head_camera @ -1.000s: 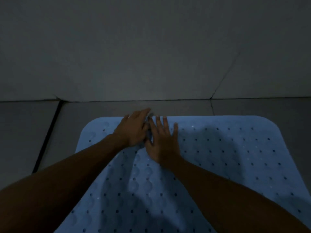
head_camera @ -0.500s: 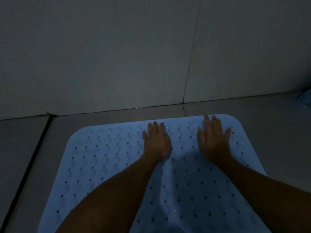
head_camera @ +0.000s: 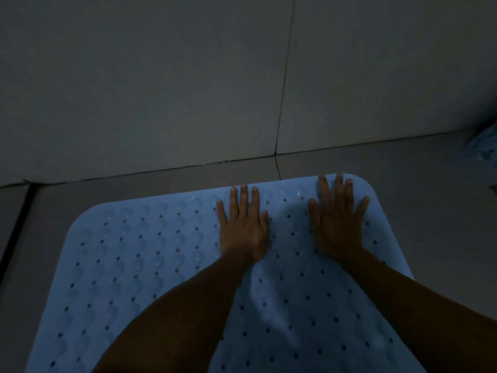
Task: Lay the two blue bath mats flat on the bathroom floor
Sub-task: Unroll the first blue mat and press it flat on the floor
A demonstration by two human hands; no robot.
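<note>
one soft blue rubber bath mat with little holes (head_camera: 150, 265) lies flat on the grey tiled floor (head_camera: 430, 211), near the wall. the left hand (head_camera: 243, 230) and right hand (head_camera: 336, 227) press on its far end, fingers straight, holding nothing. a second blue thing (head_camera: 484, 149), maybe the other mat, waits far right, not laid yet.

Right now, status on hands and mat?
Left hand and right hand flat, fingers straight, pressing perforated blue rubber bath mat. Mat's far edge down. Nothing obstructing.
</note>
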